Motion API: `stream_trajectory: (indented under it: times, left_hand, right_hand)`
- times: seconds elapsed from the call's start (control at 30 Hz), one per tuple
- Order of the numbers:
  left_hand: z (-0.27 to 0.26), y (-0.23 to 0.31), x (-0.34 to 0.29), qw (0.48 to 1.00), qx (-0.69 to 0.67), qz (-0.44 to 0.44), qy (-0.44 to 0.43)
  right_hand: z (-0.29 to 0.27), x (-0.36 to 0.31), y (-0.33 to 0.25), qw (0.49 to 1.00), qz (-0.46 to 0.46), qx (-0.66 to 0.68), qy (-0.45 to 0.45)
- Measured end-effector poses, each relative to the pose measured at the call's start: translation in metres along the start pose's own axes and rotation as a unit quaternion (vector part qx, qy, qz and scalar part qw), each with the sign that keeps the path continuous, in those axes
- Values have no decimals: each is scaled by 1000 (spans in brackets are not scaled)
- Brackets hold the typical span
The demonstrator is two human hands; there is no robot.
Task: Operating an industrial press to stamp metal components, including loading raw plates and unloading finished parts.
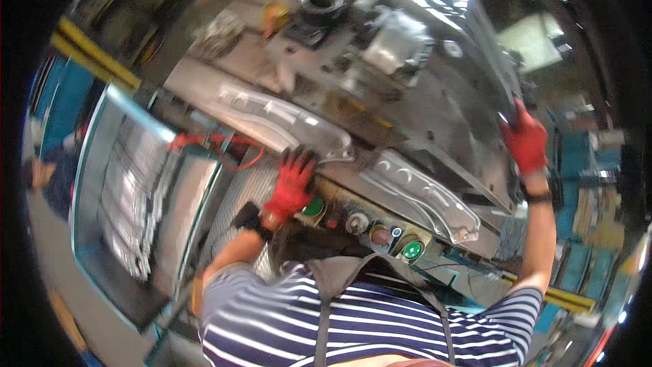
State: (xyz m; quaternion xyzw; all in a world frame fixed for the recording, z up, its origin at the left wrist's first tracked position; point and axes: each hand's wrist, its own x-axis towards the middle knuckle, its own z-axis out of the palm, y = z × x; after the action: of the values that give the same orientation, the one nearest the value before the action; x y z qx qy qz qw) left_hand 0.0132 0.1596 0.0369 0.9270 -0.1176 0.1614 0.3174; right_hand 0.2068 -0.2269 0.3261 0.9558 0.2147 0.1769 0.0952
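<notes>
My left hand (293,183), in a red glove with dark fingertips, lies with its fingers stretched out at the front edge of a long, curved, pressed metal part (278,117). It seems to touch or hover just by that part's right end. A second pressed metal part (424,194), similar in shape, lies farther right on the machine's front ledge. My right hand (526,141), also red-gloved, is raised at the right side of the machine bed (441,129). Its fingers look closed at the bed's edge; blur hides what they hold.
A control panel with green buttons (412,250) sits right before my body. At left stands a blue-rimmed bin (81,183) stacked with metal parts (132,204); a red cable (251,153) loops beside it. Machine fixtures (401,41) rise at the back. Another person (58,177) is at far left.
</notes>
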Motion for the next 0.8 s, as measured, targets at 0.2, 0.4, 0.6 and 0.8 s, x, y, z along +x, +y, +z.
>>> stream_trajectory:
  times: [0.2,0.4,0.6,0.8]
  left_hand:
    - [-5,-10,-10,998,3,-47,38]
    - [-11,-21,-21,994,20,-94,53]
    - [-10,-22,-24,990,20,-110,86]
    - [-7,-14,-8,990,-3,-117,75]
  right_hand:
    - [22,90,5,992,-36,-118,-31]
    - [48,145,11,990,-96,-84,-64]
    - [71,149,15,992,-16,-63,-105]
    - [86,166,-1,988,16,-9,-151]
